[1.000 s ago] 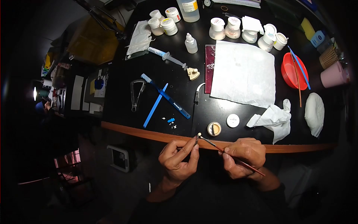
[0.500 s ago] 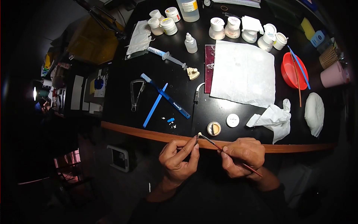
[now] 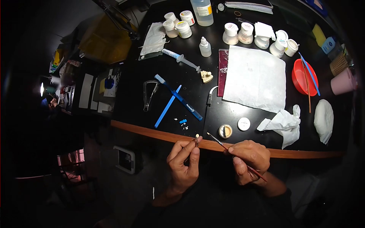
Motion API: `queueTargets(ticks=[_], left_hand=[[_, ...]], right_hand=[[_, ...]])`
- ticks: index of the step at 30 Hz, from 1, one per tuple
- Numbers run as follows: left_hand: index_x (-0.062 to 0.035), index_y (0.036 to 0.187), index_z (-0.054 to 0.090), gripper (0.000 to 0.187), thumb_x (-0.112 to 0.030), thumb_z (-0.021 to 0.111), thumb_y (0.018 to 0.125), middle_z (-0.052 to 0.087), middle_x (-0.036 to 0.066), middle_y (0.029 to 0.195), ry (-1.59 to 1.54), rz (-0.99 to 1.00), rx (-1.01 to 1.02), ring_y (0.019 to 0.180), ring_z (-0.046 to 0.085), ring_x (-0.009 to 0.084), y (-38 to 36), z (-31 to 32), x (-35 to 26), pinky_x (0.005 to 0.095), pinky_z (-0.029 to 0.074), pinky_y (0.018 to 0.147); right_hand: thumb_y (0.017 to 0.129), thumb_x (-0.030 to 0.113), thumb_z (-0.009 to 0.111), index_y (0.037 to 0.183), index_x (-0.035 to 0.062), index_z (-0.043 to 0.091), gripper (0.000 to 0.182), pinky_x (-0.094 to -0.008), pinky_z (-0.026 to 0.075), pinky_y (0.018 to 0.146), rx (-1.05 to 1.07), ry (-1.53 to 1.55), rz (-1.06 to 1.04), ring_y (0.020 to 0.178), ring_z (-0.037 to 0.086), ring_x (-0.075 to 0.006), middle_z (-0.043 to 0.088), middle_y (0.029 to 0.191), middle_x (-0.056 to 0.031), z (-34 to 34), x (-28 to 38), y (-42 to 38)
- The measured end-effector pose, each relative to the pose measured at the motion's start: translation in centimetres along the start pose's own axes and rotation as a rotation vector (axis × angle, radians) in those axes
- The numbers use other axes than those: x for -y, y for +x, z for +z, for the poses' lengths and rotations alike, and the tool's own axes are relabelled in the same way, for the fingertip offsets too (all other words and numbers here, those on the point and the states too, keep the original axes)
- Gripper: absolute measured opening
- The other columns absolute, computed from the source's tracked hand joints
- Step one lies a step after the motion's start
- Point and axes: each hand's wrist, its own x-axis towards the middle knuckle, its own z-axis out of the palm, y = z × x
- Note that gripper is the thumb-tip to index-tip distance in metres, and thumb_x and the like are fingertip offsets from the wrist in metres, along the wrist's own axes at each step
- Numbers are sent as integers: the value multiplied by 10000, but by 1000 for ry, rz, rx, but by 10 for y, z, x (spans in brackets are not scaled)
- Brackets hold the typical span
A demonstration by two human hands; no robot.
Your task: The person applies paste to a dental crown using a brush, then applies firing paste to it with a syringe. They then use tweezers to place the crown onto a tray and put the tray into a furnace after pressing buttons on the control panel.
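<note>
My left hand (image 3: 183, 164) pinches a thin dark holder between thumb and fingers. A small cream-coloured tooth crown (image 3: 197, 136) sits at the holder's top, just above the desk's front edge. In my right hand (image 3: 249, 159) is a thin paintbrush (image 3: 216, 140) with a red-brown handle, gripped like a pen. Its bristle tip points at the crown, with a small gap between them. Beyond the brush stands a small open jar (image 3: 225, 136) of beige paste, partly covered inside by a dark shape. A round white lid (image 3: 243, 124) lies beside it.
A white sheet (image 3: 254, 81) covers a maroon tray (image 3: 223, 60). Crumpled tissue (image 3: 285, 123) and a red bowl (image 3: 296, 79) lie right. To the left are a toothbrush (image 3: 178, 97), a blue stick (image 3: 165, 110), a caliper (image 3: 147, 95), a syringe (image 3: 173, 55) and a tooth model (image 3: 206, 76).
The brush tip has come away from the crown, leaving a gap. My left hand has turned, bringing the holder more upright. The whole desk has shifted slightly right and down in view.
</note>
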Motion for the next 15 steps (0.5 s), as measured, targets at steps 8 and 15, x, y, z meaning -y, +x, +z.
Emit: queueTargets(ticks=[8, 15], left_hand=[[94, 1162, 693, 221, -74, 645, 1028, 714, 105, 945, -537, -421, 51, 797, 721, 146, -5, -10, 1, 200, 515, 590], [120, 1141, 688, 216, -46, 601, 1034, 754, 207, 963, -658, -431, 100, 787, 752, 201, -2, 2, 10, 235, 591, 595]], right_hand=[[778, -41, 664, 1004, -41, 710, 231, -306, 559, 540, -1, 45, -62, 606, 688, -215, 695, 832, -129, 10, -2, 1], [743, -23, 749, 993, -13, 727, 251, -294, 567, 554, 48, -19, -85, 615, 694, -199, 710, 831, -100, 17, -4, 2]])
